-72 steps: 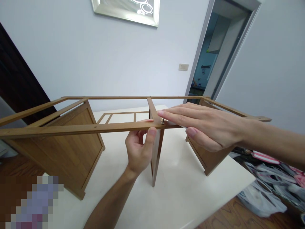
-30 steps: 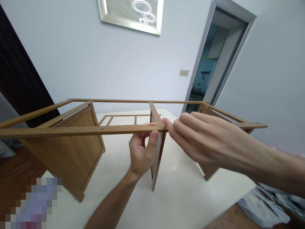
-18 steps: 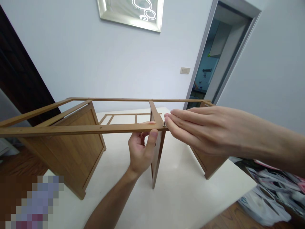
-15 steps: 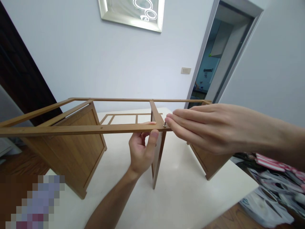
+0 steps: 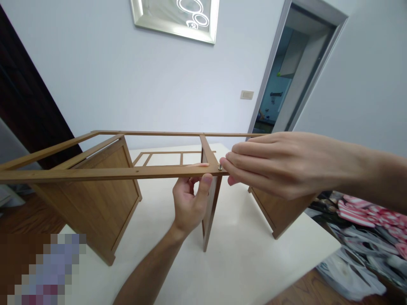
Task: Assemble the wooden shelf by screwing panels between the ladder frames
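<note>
A wooden frame (image 5: 95, 173) with slatless openings stands upright on side panels, a brown panel (image 5: 92, 199) at the left and another panel (image 5: 276, 207) at the right. My left hand (image 5: 190, 203) grips the front rail from below, thumb in front and a finger over the top, beside the narrow middle divider (image 5: 212, 212). A small metal screw (image 5: 220, 167) pokes up where rail and divider meet. At its right, my right hand (image 5: 280, 165) is closed, fingers pressed together with the tips at the screw. Whatever they hold is hidden behind them.
The frame rests on a white table (image 5: 235, 271). A gridded wooden piece (image 5: 163, 152) lies at its back. Plastic bags (image 5: 352, 271) and pink-striped cloth (image 5: 359, 212) lie to the right. A wall with a framed picture (image 5: 174, 31) and a doorway are behind.
My right hand has tilted and shifted slightly upward, with a fingertip now showing below it. The screw looks lower against the rail. My left hand keeps its grip.
</note>
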The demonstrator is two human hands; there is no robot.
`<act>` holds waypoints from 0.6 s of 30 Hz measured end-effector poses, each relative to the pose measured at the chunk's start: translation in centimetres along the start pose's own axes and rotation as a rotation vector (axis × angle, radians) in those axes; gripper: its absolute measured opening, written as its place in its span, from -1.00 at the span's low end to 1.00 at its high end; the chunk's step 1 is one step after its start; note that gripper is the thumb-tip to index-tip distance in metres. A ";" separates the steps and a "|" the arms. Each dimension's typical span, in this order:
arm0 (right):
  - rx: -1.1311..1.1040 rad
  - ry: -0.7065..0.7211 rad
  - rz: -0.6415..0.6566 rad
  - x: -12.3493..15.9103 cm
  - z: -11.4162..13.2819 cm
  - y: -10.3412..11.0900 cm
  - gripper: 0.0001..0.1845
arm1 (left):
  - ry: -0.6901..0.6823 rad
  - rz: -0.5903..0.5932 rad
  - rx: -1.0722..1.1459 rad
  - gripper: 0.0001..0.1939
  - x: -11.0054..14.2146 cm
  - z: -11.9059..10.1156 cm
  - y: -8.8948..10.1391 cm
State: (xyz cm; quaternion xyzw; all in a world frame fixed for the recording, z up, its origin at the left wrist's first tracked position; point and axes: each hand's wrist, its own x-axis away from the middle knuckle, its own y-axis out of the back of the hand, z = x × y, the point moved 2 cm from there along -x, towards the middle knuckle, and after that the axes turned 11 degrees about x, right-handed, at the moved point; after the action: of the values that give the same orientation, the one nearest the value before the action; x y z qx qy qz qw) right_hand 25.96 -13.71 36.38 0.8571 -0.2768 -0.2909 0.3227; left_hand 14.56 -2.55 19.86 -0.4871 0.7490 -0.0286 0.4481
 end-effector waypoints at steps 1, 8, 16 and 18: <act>-0.018 0.074 0.061 -0.4 -0.1 0.4 -0.57 | 0.001 0.005 0.004 -0.62 0.0 0.0 0.0; 0.073 0.227 0.156 -1.9 -0.1 1.0 -0.55 | -0.017 -0.001 -0.001 -0.64 -0.1 -0.2 -0.1; 0.037 0.221 0.081 -1.2 -0.4 0.3 -0.69 | -0.027 0.014 -0.012 -0.65 -0.2 -0.3 -0.1; 0.017 0.209 0.059 -0.3 -0.5 0.1 -0.71 | -0.026 0.008 -0.022 -0.65 -0.1 -0.3 0.0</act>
State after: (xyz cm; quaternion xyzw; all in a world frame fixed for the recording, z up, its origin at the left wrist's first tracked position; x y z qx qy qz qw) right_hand 26.10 -13.35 36.87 0.8771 -0.2692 -0.1879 0.3507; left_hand 14.39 -2.56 20.13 -0.4894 0.7454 -0.0123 0.4525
